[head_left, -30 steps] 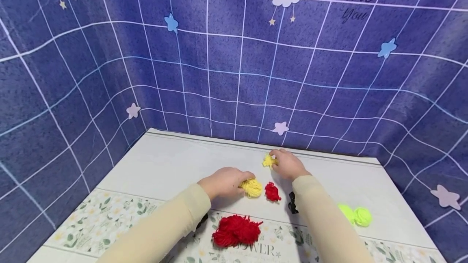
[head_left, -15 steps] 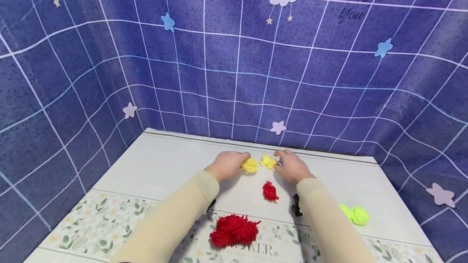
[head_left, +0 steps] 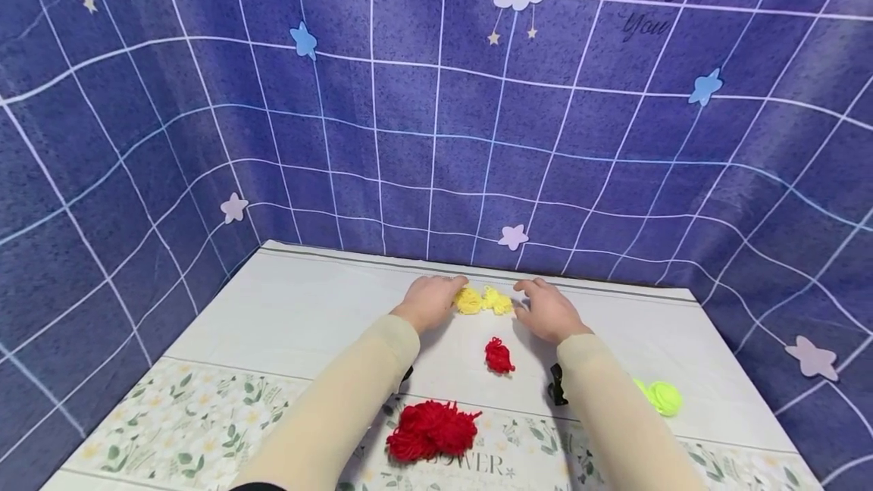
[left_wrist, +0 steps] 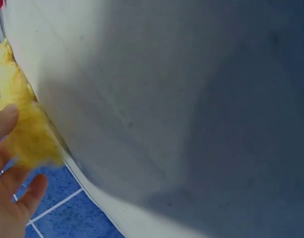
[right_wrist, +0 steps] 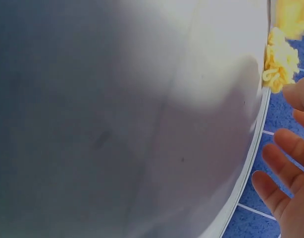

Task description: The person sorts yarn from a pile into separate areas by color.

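In the head view, my left hand (head_left: 431,301) is at the back of the table with a round bundle of yellow yarn (head_left: 468,301). The left wrist view has its thumb and a finger on the blurred yarn (left_wrist: 30,134), other fingers spread. Just right of this bundle lies a smaller, frilly piece of yellow yarn (head_left: 496,301); the two look to be touching or nearly so. My right hand (head_left: 551,311) is beside the smaller piece, fingers spread and apart in the right wrist view, its thumb near the yarn (right_wrist: 280,62) and nothing gripped.
A small red yarn bundle (head_left: 499,356) lies between the forearms, and a larger red one (head_left: 433,431) nearer the front on the flowered band. Bright green yarn (head_left: 664,398) is partly behind the right sleeve. A blue gridded curtain (head_left: 409,97) rises behind the table (head_left: 307,309).
My left hand has carried the round yellow bundle back and rightward, up against the smaller piece. The right hand has let go of the smaller piece and drawn slightly right.
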Demonstrator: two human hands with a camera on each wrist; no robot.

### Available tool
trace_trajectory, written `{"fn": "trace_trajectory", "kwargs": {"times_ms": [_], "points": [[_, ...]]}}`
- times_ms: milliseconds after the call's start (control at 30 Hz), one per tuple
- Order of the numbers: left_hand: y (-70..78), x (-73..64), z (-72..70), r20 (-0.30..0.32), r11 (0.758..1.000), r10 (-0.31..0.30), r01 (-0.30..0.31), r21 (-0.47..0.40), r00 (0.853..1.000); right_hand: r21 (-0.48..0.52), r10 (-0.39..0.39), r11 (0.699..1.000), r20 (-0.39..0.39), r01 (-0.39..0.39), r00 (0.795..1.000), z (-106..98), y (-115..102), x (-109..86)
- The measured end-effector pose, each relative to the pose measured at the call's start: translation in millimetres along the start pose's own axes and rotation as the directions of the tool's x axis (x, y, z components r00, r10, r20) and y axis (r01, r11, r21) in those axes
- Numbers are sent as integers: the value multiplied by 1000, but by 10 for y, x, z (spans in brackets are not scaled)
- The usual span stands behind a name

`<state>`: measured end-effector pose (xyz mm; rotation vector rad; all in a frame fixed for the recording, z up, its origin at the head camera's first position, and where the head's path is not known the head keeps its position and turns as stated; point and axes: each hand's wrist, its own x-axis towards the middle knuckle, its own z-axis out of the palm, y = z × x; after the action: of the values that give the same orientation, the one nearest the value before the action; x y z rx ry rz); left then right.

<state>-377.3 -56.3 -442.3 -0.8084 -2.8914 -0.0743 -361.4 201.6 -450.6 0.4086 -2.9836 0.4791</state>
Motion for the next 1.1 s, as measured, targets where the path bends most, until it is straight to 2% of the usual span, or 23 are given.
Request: {"fn": "trace_trajectory", "kwargs": {"times_ms": [200,333,500,733,967,1100], "points": [[-35,-36,36,69,998,-16,21,-62,997,18,-1,1000,-9,2,1000,-34,30,-38],[-45,-110,-54,76,997,8,-2,-75,997,40,-27,999,-25,28,999,-75,17,-71],[-44,-251,-179,72,994,42,-34,-103,997,68,-109,991,-66,114,992,-113,-58,-137],[47,-486,-299,60,988,99,-91,-125,993,87,-201,975,-67,206,977,-89,-176,-282],[160,-795,-427,9,975,183,-181,-126,983,193,-212,956,-54,219,976,-89,-308,-465],[211,-983,-453,14,965,214,-209,-160,977,223,-224,949,-26,224,974,-18,-368,-564]]}}
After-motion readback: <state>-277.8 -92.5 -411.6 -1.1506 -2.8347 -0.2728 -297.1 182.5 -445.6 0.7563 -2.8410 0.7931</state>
